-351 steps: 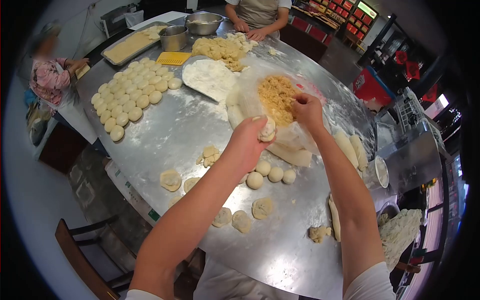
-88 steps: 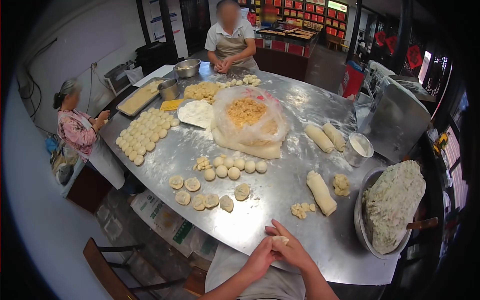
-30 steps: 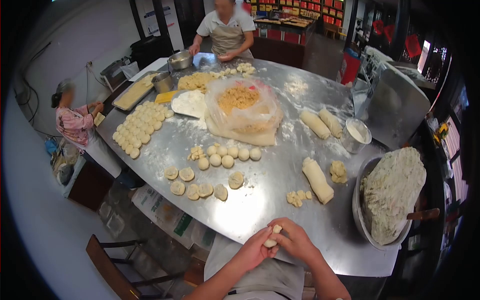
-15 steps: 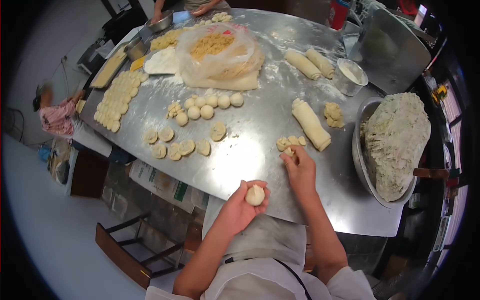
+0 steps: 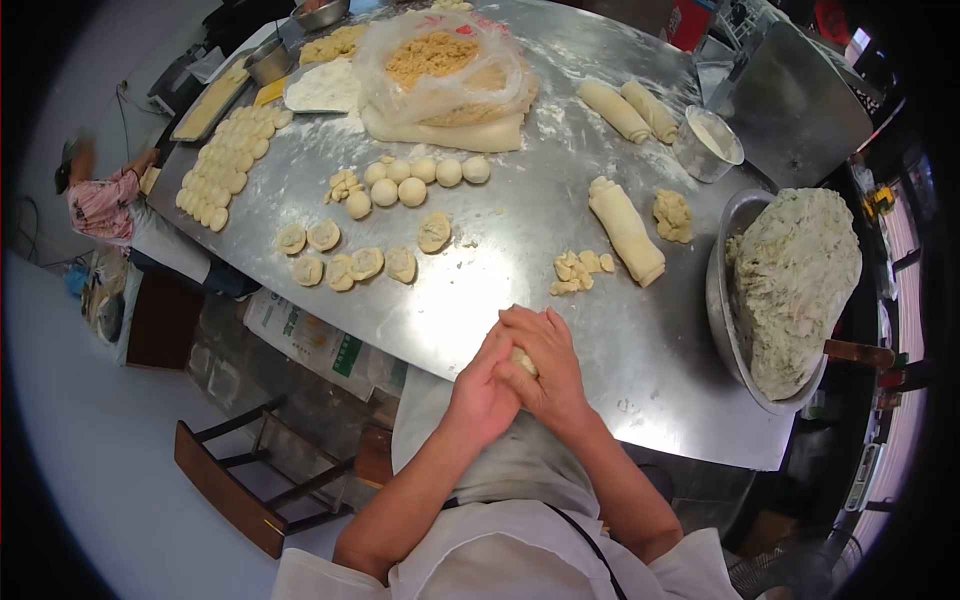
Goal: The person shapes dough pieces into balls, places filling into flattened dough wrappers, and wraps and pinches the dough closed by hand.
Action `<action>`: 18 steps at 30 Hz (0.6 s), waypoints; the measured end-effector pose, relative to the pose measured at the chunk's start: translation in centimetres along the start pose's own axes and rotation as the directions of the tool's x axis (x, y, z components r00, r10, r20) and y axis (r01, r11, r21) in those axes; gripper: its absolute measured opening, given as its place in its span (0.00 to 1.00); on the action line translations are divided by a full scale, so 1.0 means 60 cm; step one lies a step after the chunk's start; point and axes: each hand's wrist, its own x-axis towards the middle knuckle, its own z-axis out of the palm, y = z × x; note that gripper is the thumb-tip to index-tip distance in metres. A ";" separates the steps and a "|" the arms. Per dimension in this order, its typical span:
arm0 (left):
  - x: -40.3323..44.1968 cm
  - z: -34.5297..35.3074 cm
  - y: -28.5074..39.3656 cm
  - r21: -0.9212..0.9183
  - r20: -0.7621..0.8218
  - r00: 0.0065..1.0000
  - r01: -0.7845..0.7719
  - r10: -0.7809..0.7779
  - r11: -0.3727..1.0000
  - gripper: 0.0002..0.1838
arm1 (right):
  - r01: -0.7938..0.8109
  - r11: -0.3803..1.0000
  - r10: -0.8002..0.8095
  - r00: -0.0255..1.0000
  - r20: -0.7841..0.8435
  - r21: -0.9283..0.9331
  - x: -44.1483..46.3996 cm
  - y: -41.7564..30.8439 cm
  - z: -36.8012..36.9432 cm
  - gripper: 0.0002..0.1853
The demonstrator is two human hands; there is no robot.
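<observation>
Both my hands are cupped together over the near edge of the table, closed around a dough ball (image 5: 523, 361). My left hand (image 5: 480, 393) supports it from the left, and my right hand (image 5: 553, 378) covers it from above; only a small pale patch shows between them. Beyond my right hand lies a little heap of torn dough bits (image 5: 574, 271). A thick dough roll (image 5: 627, 232) rests behind that, beside a lump of yellowish dough (image 5: 673, 216). To the left are several flattened dough rounds (image 5: 366, 263) and a cluster of smooth dough balls (image 5: 411, 191).
A metal basin (image 5: 722, 290) with a large greenish dough mass (image 5: 795, 290) stands at the right. A plastic bag of crumbly filling (image 5: 432, 60) sits at the back. Rows of small dough pieces (image 5: 232, 165) lie at the left; a person (image 5: 105, 205) is beyond. A wooden chair (image 5: 225, 490) stands below.
My right hand has left the dough bits and come over to my left hand. Both now enclose the dough ball, which earlier lay exposed in my left palm. The view has shifted slightly.
</observation>
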 end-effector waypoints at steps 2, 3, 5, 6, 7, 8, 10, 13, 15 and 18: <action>-0.001 -0.008 0.001 -0.103 0.076 0.996 0.062 -0.055 0.993 0.26 | -0.047 0.994 0.046 0.999 0.014 0.096 -0.021 0.028 0.014 0.17; -0.003 -0.012 -0.003 -0.005 0.029 0.999 0.043 -0.043 0.999 0.27 | -0.071 0.987 0.069 0.997 0.020 0.145 -0.022 0.031 0.015 0.17; -0.011 -0.020 -0.018 0.187 -0.067 0.998 0.019 -0.007 0.982 0.28 | -0.198 0.968 0.190 0.980 0.062 0.154 -0.018 0.032 0.017 0.17; -0.015 -0.021 -0.019 0.263 -0.072 0.997 -0.010 0.030 0.965 0.28 | -0.260 0.953 0.249 0.965 0.084 0.155 -0.012 0.030 0.017 0.17; -0.019 -0.020 -0.018 0.338 -0.074 0.995 -0.035 0.064 0.941 0.27 | -0.375 0.834 0.364 0.925 0.107 0.405 0.000 0.012 0.017 0.16; -0.023 -0.022 -0.018 0.410 -0.075 0.993 -0.056 0.095 0.910 0.27 | -0.459 0.638 0.467 0.869 0.163 0.619 0.014 -0.016 0.018 0.16; -0.022 -0.064 -0.009 0.355 0.007 0.998 -0.057 0.058 0.933 0.27 | -0.493 0.407 0.550 0.805 0.224 0.769 0.027 -0.039 0.017 0.16; -0.021 -0.083 -0.006 0.353 0.004 1.000 0.018 -0.021 0.936 0.27 | -0.550 0.513 0.508 0.814 0.283 0.659 0.030 -0.037 0.013 0.18; -0.022 -0.070 -0.006 0.365 -0.057 0.998 0.033 -0.013 0.930 0.28 | -0.625 0.631 0.436 0.775 0.456 0.459 0.018 -0.020 0.007 0.21; -0.027 -0.027 -0.007 0.310 -0.120 0.987 -0.060 0.102 0.949 0.30 | -0.402 0.873 0.308 0.893 0.328 0.276 0.011 0.003 0.024 0.18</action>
